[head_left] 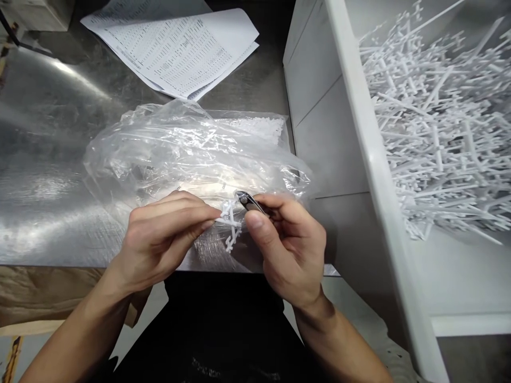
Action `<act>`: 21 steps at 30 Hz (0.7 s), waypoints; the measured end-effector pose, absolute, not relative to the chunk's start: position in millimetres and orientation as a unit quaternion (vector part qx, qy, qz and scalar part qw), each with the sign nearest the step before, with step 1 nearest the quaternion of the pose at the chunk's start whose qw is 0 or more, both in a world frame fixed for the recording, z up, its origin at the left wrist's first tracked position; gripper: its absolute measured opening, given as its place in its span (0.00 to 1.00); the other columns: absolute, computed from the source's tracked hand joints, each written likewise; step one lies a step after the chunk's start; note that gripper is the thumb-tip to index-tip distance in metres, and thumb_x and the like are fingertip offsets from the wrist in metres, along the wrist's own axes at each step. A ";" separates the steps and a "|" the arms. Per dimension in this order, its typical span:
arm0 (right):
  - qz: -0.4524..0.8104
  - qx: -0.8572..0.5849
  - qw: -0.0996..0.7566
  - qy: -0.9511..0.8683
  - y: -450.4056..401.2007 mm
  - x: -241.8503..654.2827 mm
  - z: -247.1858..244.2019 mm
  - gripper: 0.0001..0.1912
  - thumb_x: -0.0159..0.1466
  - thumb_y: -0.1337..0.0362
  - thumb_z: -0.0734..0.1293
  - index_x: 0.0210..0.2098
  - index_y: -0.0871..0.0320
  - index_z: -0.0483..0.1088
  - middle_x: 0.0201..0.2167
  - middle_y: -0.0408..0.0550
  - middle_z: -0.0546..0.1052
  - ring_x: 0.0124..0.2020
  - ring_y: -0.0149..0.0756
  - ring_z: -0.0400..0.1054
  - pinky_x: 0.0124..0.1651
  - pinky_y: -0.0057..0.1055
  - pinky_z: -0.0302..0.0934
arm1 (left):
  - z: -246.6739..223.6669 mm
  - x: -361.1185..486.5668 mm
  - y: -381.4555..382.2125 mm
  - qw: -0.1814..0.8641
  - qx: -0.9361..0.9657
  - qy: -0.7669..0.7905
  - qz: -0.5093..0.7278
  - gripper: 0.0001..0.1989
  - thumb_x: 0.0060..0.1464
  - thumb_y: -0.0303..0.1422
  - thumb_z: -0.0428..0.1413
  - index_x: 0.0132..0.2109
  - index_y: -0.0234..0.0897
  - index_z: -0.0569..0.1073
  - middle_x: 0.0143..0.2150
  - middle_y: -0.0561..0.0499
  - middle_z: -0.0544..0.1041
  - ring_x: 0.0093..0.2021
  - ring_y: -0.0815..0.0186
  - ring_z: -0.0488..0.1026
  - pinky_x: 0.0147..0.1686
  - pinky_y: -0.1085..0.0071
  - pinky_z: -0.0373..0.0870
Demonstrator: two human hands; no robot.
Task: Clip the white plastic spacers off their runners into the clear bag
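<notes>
Between the thumb and fingers of my left hand is a small branched white plastic sprue, which hangs down at its right end. My right hand is closed around a nail clipper of dark and shiny metal. The clipper's jaws point up and left, close to the top of the sprue; whether they touch it I cannot tell. Just beyond both hands lies a crumpled clear plastic bag, with many small white pieces showing at its far right side.
On the right stands a white bin with a high wall, heaped with white plastic sprues. Printed sheets of paper lie at the back of the metal table. Brown paper or cardboard is below the table's front edge at left.
</notes>
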State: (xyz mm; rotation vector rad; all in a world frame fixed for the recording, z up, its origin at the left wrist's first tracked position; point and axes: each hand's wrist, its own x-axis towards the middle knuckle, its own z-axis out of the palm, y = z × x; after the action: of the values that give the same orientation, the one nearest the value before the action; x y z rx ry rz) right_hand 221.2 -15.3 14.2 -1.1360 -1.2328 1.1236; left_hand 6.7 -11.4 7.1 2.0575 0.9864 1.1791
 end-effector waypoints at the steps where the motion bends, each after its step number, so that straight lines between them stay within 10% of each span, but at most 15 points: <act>1: 0.473 -0.475 0.533 -0.516 -15.4 221.0 13.7 0.04 0.69 0.67 0.78 0.42 0.54 0.81 0.26 0.36 0.72 0.23 0.26 0.65 0.23 0.24 0.65 | 7.4 6.7 -11.7 0.284 0.767 0.372 0.439 0.21 0.66 0.17 0.65 0.59 0.42 0.83 0.42 0.51 0.86 0.43 0.65 0.83 0.46 0.67 0.80; 21: 0.461 -0.483 0.520 -0.533 -17.8 221.9 12.4 0.04 0.69 0.65 0.78 0.44 0.53 0.82 0.27 0.37 0.72 0.21 0.26 0.62 0.21 0.25 0.62 | 6.0 5.0 -13.7 0.293 0.765 0.360 0.447 0.25 0.65 0.14 0.64 0.63 0.40 0.82 0.44 0.48 0.86 0.45 0.63 0.83 0.47 0.65 0.80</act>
State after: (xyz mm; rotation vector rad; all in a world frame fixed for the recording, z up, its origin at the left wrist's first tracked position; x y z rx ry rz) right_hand 221.9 -17.8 12.4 -1.1579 -1.2787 1.1056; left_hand 5.0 -13.7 6.0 2.0364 0.9589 1.1909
